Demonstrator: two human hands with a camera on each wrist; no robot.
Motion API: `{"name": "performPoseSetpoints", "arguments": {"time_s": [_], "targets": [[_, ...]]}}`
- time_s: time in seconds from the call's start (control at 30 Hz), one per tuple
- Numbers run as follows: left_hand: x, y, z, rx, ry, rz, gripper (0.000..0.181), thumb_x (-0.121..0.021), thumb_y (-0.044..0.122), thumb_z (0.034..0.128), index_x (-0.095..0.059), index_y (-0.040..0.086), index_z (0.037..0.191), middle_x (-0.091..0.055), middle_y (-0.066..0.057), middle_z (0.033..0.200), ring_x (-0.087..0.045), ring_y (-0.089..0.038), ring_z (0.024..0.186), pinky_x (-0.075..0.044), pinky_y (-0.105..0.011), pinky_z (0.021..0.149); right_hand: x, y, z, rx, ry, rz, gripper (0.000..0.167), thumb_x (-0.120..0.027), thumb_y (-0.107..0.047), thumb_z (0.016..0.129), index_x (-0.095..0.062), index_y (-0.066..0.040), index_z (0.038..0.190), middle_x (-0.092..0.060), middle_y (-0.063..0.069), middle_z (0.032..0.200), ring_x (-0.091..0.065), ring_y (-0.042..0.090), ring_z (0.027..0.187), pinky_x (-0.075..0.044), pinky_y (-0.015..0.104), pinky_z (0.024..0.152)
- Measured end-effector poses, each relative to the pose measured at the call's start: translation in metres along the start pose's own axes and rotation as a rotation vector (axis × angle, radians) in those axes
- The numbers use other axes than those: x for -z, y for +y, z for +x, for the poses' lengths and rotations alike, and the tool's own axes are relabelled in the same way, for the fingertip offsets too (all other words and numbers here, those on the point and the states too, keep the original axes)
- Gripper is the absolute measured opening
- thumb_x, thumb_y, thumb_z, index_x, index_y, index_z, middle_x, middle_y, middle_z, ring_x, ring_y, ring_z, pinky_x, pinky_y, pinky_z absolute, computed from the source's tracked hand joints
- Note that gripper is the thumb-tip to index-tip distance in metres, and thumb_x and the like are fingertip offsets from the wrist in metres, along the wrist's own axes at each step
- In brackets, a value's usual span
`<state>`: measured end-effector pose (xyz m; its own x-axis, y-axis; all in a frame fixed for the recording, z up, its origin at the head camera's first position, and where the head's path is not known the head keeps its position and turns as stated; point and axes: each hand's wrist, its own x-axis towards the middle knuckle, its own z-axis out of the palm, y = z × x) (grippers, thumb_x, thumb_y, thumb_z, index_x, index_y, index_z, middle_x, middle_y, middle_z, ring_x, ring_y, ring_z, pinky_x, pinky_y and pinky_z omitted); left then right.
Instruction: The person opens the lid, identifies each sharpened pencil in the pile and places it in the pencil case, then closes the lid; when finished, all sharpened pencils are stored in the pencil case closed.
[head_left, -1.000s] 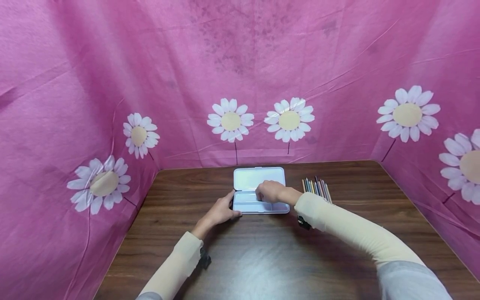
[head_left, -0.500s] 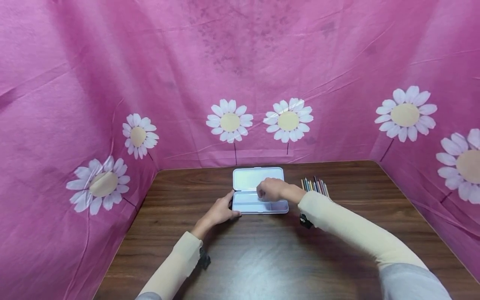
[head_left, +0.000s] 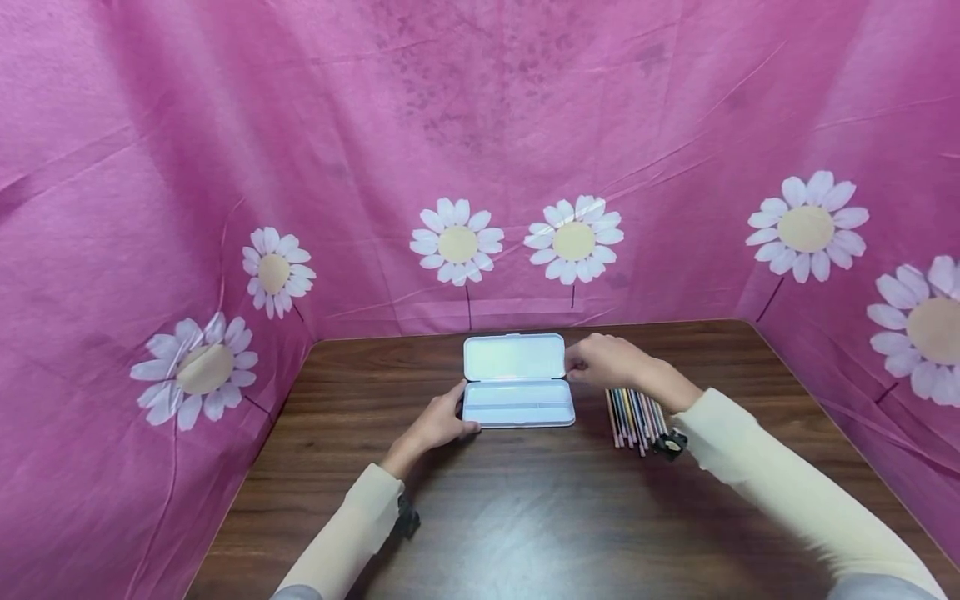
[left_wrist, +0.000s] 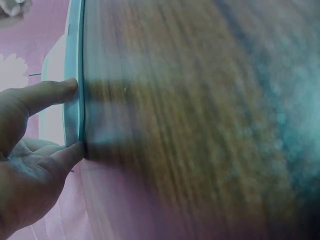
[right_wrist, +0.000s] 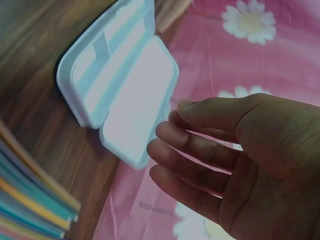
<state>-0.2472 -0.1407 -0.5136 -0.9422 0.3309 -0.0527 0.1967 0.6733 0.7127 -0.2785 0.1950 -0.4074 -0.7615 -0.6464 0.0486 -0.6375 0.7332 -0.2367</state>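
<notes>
A white pencil case [head_left: 517, 415] lies on the table with its lid [head_left: 513, 358] folded back. Dividers split its tray, as the right wrist view shows. My left hand [head_left: 437, 423] holds the case at its left end, thumb at the front and fingers round the side; in the left wrist view, thumb and fingers touch the case's edge [left_wrist: 74, 115]. Just right of the lid hovers my right hand [head_left: 611, 361]. Its fingers [right_wrist: 185, 145] are loosely bent and hold nothing. Several coloured pencils [head_left: 633, 421] lie side by side below the right hand, their far ends hidden by it.
The brown wooden table [head_left: 495, 517] meets a pink cloth [head_left: 360, 167] with printed daisies at the back and sides. A small black device [head_left: 671, 444] sits at the right wrist, over the pencils' near end in the head view.
My right hand has left the inside of the case and moved right, beside the lid and over the pencils' far ends. The left hand has stayed on the case.
</notes>
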Motion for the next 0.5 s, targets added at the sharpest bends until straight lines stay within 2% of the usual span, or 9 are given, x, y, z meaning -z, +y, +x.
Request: {"name": "performPoseSetpoints", "arguments": {"time_s": [0.13, 0.23, 0.37, 0.5], "targets": [[0.0, 0.0, 0.0, -0.003, -0.006, 0.002, 0.097, -0.087, 0.017, 0.0887, -0.031, -0.008, 0.164, -0.045, -0.032, 0.161, -0.056, -0.037, 0.142, -0.047, -0.048, 0.119, 0.005, 0.017, -0.028, -0.085, 0.0, 0.023, 0.01, -0.075, -0.018, 0.096, -0.075, -0.023, 0.088, -0.068, -0.012, 0.08, -0.056, 0.007, 0.071, -0.05, 0.034, 0.065], [0.0, 0.0, 0.0, -0.006, -0.013, -0.001, 0.097, -0.087, 0.018, 0.0888, -0.031, -0.008, 0.164, -0.045, -0.031, 0.162, -0.055, -0.037, 0.144, -0.046, -0.049, 0.12, 0.005, 0.032, -0.048, -0.15, 0.004, 0.039, 0.004, -0.075, -0.02, 0.097, -0.078, -0.018, 0.095, -0.072, -0.009, 0.085, -0.057, 0.008, 0.072, -0.05, 0.036, 0.065], [0.0, 0.0, -0.001, -0.002, -0.013, -0.008, 0.097, -0.087, 0.018, 0.0882, -0.031, -0.006, 0.164, -0.046, -0.03, 0.162, -0.053, -0.036, 0.145, -0.044, -0.05, 0.121, 0.0, 0.052, -0.071, -0.215, 0.049, 0.055, 0.007, -0.076, -0.018, 0.097, -0.08, -0.013, 0.099, -0.074, -0.005, 0.086, -0.059, 0.009, 0.073, -0.05, 0.037, 0.066], [0.0, -0.001, 0.0, 0.002, -0.007, -0.012, 0.097, -0.087, 0.017, 0.0879, -0.031, -0.006, 0.164, -0.045, -0.03, 0.162, -0.054, -0.036, 0.144, -0.045, -0.049, 0.12, -0.012, 0.07, -0.092, -0.307, 0.111, 0.079, 0.005, -0.076, -0.016, 0.095, -0.079, -0.013, 0.093, -0.073, -0.003, 0.083, -0.06, 0.013, 0.075, -0.051, 0.04, 0.067]]}}
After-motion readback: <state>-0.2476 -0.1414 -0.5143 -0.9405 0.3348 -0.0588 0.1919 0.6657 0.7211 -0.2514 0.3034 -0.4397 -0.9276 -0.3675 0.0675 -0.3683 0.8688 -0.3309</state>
